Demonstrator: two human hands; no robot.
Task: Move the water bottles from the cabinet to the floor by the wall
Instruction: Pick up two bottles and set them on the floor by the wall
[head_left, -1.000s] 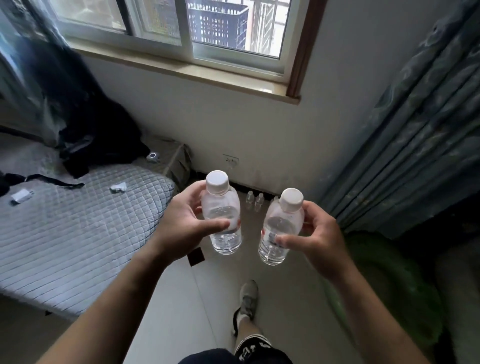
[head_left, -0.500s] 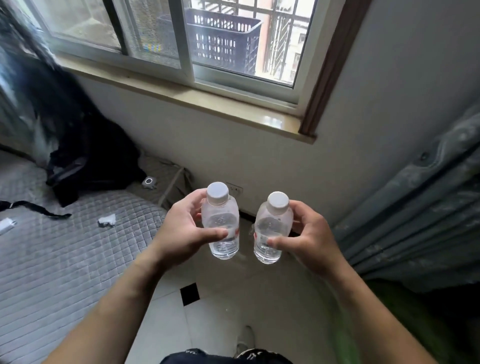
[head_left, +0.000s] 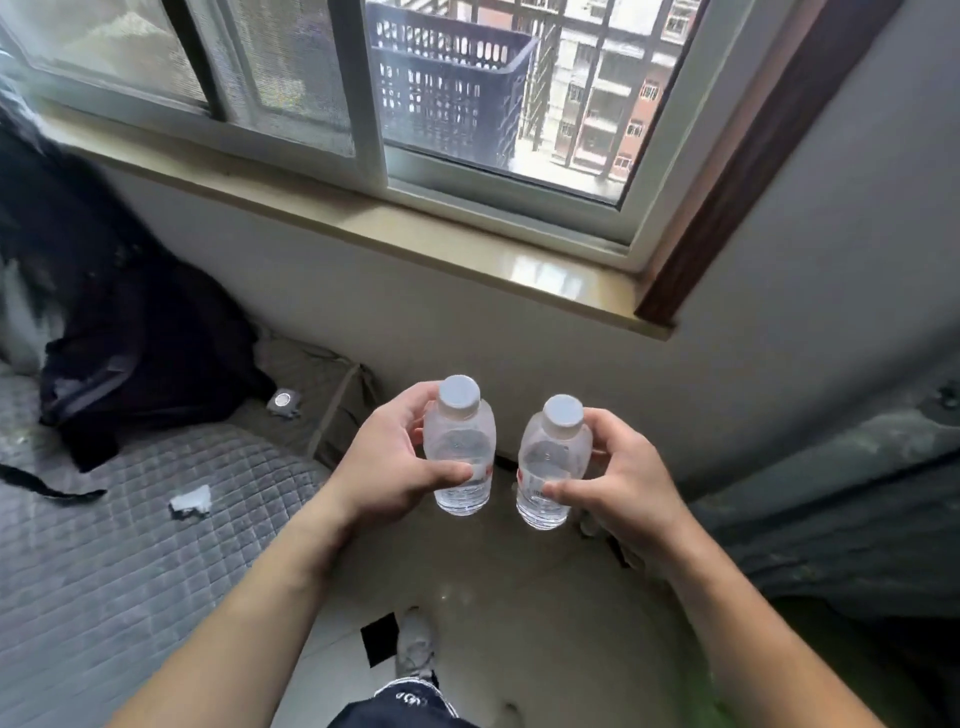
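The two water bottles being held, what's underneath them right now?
Only bare floor shows beneath the left bottle and right bottle, held aloft by the left hand and right hand. The floor strip by the wall behind them is covered.

Two bottles (head_left: 459, 457) (head_left: 551, 470) side by side, bed (head_left: 130, 545) left, window (head_left: 415, 104) ahead.

The left hand (head_left: 387, 467) grips the left bottle (head_left: 460, 457) and the right hand (head_left: 626, 491) grips the right bottle (head_left: 548, 467). Both bottles are clear, white-capped and upright, side by side and just apart, above the floor (head_left: 519, 597) below the window sill (head_left: 467, 244). On the bed (head_left: 130, 582) at the left, a crumpled white scrap (head_left: 191, 501) lies on the quilted cover and a dark bag (head_left: 140, 364) is heaped at the far corner, while a grey shoe (head_left: 415, 644) stands on the floor beside a black tile (head_left: 376, 644).
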